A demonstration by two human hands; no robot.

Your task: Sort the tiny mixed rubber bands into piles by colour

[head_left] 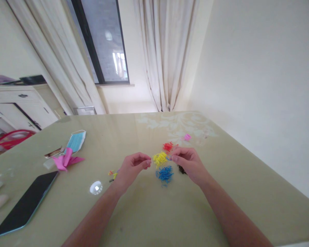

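Observation:
My right hand pinches a small blue rubber band over the right side of a yellow pile of bands. To the left of that pile, my left hand has thumb and fingers pressed together; anything between them is too small to make out. A blue pile of bands lies nearest me, and a red pile lies beyond the yellow one. Black bands are partly hidden under my right hand. Several mixed-colour bands show beside my left wrist.
A pink clip-like piece lies at the back right of the table. On the left are a face mask, folded pink paper, a dark tablet and a round shiny white object. A wall borders the right side.

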